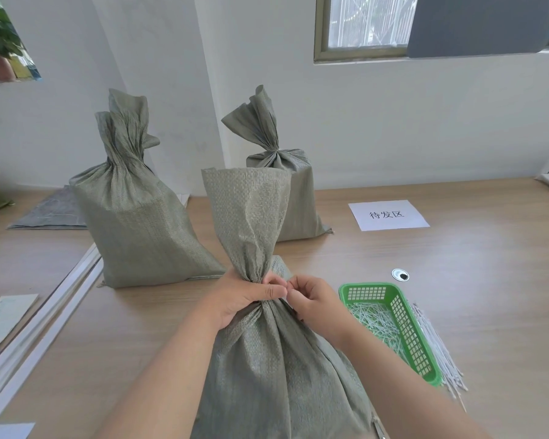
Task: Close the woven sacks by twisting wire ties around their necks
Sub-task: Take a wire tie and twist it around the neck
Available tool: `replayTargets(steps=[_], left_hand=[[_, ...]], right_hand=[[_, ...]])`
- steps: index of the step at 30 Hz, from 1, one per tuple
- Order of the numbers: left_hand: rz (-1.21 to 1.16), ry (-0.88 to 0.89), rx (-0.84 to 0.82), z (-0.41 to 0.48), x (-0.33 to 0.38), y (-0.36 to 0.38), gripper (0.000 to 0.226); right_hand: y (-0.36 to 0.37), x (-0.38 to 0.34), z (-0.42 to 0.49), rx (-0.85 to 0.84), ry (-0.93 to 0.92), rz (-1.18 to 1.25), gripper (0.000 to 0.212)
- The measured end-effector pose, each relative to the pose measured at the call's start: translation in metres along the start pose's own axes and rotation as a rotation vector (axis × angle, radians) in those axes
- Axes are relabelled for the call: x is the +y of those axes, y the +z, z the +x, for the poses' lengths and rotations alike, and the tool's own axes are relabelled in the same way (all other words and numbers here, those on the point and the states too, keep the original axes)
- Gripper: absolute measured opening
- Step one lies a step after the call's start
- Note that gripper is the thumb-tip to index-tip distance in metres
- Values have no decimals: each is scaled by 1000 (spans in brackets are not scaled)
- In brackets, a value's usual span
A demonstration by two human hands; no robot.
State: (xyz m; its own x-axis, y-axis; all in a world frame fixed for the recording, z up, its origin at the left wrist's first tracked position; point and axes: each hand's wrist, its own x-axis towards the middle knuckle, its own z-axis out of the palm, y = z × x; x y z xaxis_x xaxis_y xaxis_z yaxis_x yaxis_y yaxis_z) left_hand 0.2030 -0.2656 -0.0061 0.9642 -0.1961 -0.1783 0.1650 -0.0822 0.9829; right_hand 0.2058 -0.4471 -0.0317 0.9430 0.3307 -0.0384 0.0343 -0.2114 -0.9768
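Left hand (244, 296) clenched around front sack (267, 369) at its gathered neck; right hand (314, 299), fingertips curled, pinching wire tie (288, 304) there.

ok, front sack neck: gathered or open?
Gathered. Left hand grips the bunched neck of the front sack; its top flares above. Right hand pinches at the neck; whether a tie is on, cannot tell.

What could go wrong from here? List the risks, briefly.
1. The left hand alone grips the near sack at its neck; if it loosens, the gathers may spread before the twist holds.
2. The right hand pinches the barely visible wire tie by fingertips; it could slip.
3. The right forearm is close to the green basket; a nudge might scatter ties.
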Motion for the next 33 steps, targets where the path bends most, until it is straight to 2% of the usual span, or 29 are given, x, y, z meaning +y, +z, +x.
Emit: replayTargets(steps=[3, 5, 10, 15, 17, 19, 23, 29, 33], left_hand=[[93, 20, 1, 2, 2, 2, 24], [147, 25, -3, 3, 2, 2, 8], [283, 48, -10, 5, 5, 3, 14], [317, 43, -23, 6, 10, 5, 25], [330, 54, -46, 6, 11, 5, 43], [379, 66, -43, 7, 11, 4, 47], [472, 75, -33, 9, 12, 6, 41], [455, 75, -50, 6, 15, 4, 37], [414, 98, -48, 6, 11, 2, 15]], right_hand=[[-1, -1, -2, 3, 4, 30, 20], [-2, 0, -4, -5, -4, 30, 20], [-2, 3, -5, -15, -19, 5, 22], [-2, 3, -6, -7, 1, 3, 22], [-3, 3, -6, -9, 6, 2, 23], [-2, 2, -7, -19, 4, 1, 24], [-2, 2, -9, -5, 19, 21, 20], [-4, 2, -11, 67, 64, 48, 20], [-5, -4, -9, 68, 0, -21, 7]])
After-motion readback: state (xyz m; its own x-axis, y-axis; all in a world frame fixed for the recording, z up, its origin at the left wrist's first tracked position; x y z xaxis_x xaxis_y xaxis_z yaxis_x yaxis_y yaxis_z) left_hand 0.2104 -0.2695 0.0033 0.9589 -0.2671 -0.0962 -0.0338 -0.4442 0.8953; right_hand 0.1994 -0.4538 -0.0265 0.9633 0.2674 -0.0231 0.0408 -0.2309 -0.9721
